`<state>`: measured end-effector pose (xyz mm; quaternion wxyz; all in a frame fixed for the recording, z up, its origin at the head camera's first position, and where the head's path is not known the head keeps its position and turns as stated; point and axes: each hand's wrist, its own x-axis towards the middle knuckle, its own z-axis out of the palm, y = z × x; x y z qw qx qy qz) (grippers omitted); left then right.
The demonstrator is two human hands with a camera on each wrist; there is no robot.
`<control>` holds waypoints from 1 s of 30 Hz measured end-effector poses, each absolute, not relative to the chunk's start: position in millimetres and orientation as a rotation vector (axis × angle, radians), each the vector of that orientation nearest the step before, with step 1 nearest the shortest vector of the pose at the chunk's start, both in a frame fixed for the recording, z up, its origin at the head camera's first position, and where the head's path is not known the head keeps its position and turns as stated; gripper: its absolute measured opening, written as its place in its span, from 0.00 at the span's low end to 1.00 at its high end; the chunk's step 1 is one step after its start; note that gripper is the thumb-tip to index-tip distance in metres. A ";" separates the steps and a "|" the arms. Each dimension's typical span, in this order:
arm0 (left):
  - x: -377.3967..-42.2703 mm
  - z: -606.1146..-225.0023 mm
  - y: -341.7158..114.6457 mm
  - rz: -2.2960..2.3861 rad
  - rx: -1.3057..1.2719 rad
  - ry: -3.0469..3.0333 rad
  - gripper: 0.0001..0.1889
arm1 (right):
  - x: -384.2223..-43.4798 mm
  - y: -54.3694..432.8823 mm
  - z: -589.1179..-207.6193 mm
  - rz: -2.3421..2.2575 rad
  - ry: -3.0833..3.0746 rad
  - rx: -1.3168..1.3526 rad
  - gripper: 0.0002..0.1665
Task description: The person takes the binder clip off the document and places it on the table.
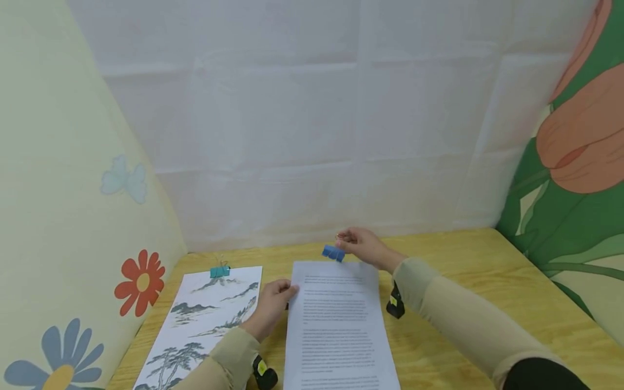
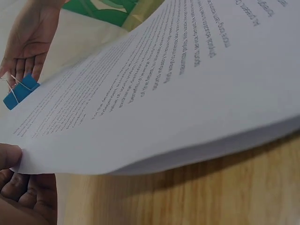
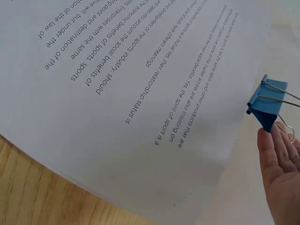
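A thick stack of printed paper (image 1: 336,325) lies lengthwise in front of me, its near part cut off by the head view. My left hand (image 1: 270,304) pinches its left edge near the far corner; in the left wrist view the thumb (image 2: 10,155) is on top and the curled fingers are below. Just beyond the stack's far edge, my right hand (image 1: 365,247) holds a blue binder clip (image 1: 333,253) by its wire handles. The clip's mouth (image 3: 251,105) faces the paper; whether it touches the edge I cannot tell.
Left of the stack lies an ink landscape picture (image 1: 209,311) with a teal binder clip (image 1: 220,271) on its top edge. The yellow wood-grain table (image 1: 468,281) meets a white cloth backdrop (image 1: 312,135). Flower-patterned panels (image 1: 575,206) stand at both sides.
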<state>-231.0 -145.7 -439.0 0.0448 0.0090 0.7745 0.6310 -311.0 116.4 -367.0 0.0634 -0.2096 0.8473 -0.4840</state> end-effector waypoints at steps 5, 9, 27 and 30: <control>-230.5 -440.8 -144.4 1.901 0.005 2.383 0.12 | -308.4 117.2 -367.1 -1.553 2.567 -0.568 0.30; -231.1 -441.0 -142.5 1.888 -0.002 2.378 0.12 | -307.6 122.9 -365.8 -1.581 2.581 -0.536 0.33; -235.1 -441.9 -146.0 1.891 -0.042 2.394 0.11 | -296.1 174.2 -366.7 -1.510 2.574 -0.510 0.37; -235.2 -440.8 -146.7 1.909 -0.040 2.388 0.11 | -293.6 182.6 -366.6 -1.500 2.584 -0.497 0.36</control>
